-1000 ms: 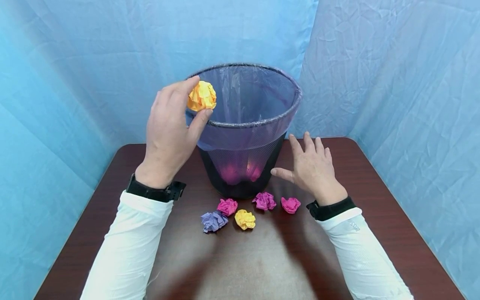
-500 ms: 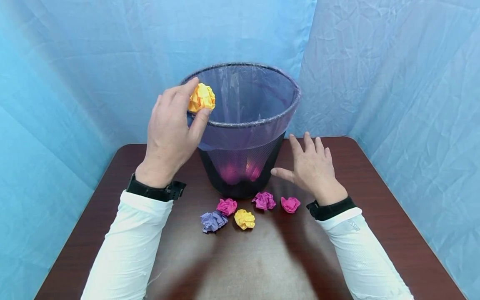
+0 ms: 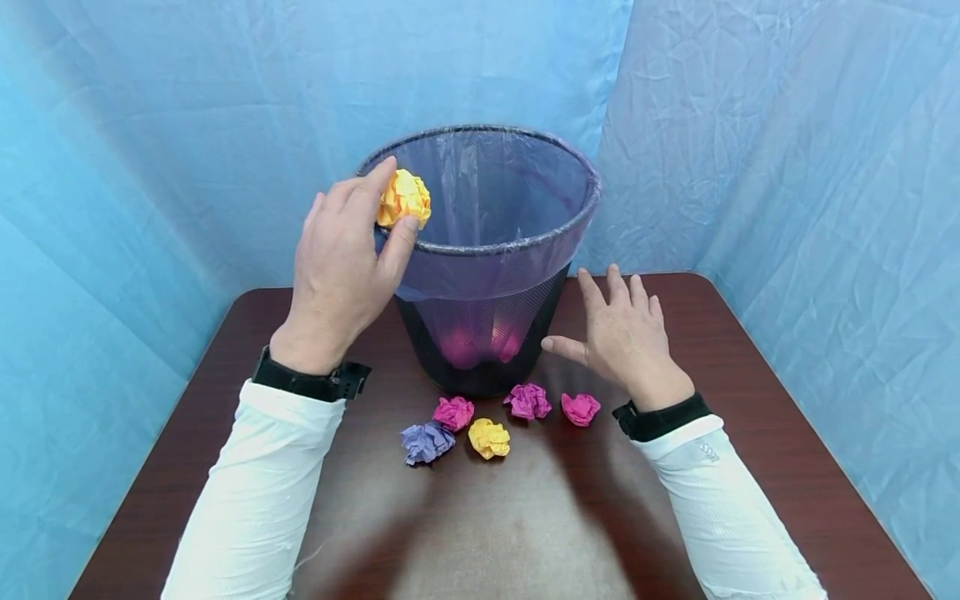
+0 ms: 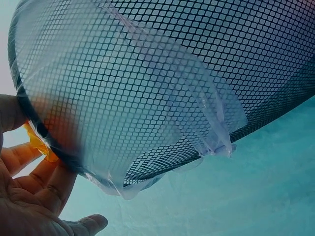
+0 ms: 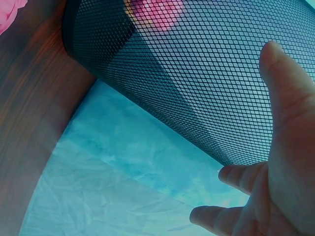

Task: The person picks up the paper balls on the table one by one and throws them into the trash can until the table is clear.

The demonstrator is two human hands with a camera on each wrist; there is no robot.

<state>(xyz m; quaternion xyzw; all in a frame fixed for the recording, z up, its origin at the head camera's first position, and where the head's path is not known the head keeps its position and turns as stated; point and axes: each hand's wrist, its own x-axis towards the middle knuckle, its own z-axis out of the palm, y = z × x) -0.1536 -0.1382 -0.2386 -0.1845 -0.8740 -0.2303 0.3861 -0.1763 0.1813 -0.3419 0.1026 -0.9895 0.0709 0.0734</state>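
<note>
My left hand (image 3: 341,246) pinches a crumpled orange-yellow paper ball (image 3: 406,198) between thumb and fingers at the left rim of a black mesh wastebasket (image 3: 487,333). In the left wrist view, part of the orange paper ball (image 4: 39,142) shows by the rim, partly hidden by the fingers. A thin translucent purple bag (image 3: 480,275) lines the basket and folds over its rim. To the right of the basket, my right hand (image 3: 626,342) is spread with straight fingers and holds nothing. The right wrist view has its thumb (image 5: 285,83) close by the mesh.
In front of the basket lie crumpled paper balls: purple-blue (image 3: 427,442), pink (image 3: 453,413), yellow (image 3: 489,438), magenta (image 3: 528,402) and another pink one (image 3: 581,409). Pink shapes show through the mesh near the bottom. Blue cloth (image 3: 300,100) hangs behind the brown table (image 3: 750,433).
The orange-yellow paper ball and the left fingertips have dipped very slightly at the rim. The right hand and the paper balls on the table stay where they were.
</note>
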